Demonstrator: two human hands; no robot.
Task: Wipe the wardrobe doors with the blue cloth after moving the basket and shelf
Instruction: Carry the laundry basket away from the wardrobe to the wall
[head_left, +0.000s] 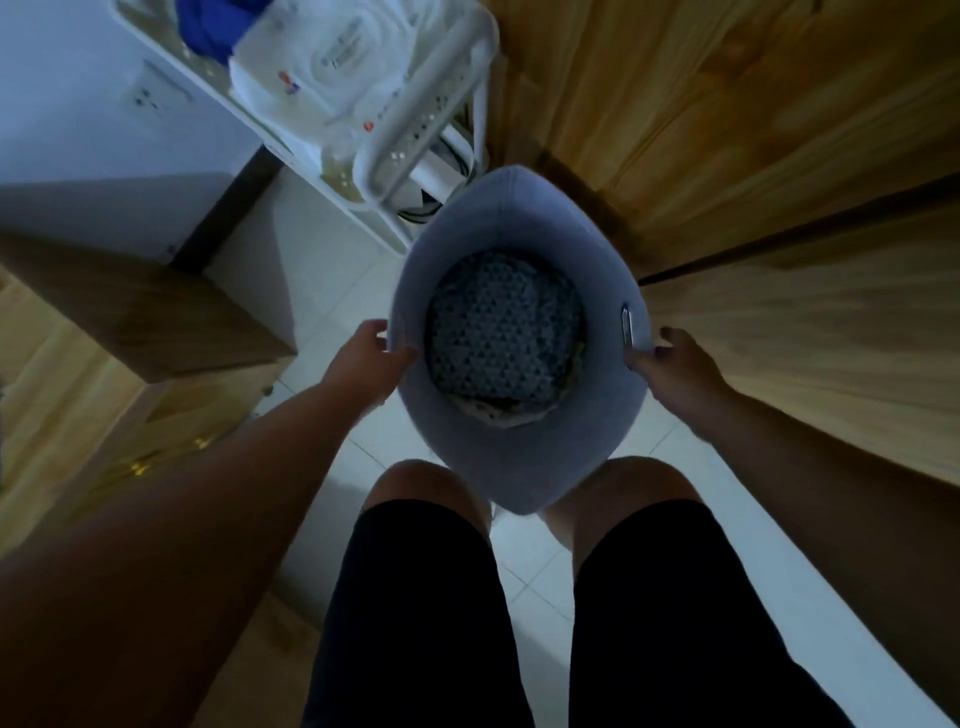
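A soft grey basket (511, 218) is in front of my knees, with a patterned fabric (501, 338) lying inside it. My left hand (371, 364) grips its left rim, thumb inside the rim. My right hand (675, 364) grips the right rim beside a small metal tag. Behind the basket stands the white shelf cart (415, 130), and a blue cloth (202, 26) lies on its top tier next to white packs. The wooden wardrobe doors (753, 130) fill the right side.
A wooden cabinet (130, 312) stands at the left, close to my left arm. White tiled floor (332, 249) runs between cabinet and wardrobe. A wall socket (148, 96) is on the white wall behind the shelf cart. My legs in black shorts are below the basket.
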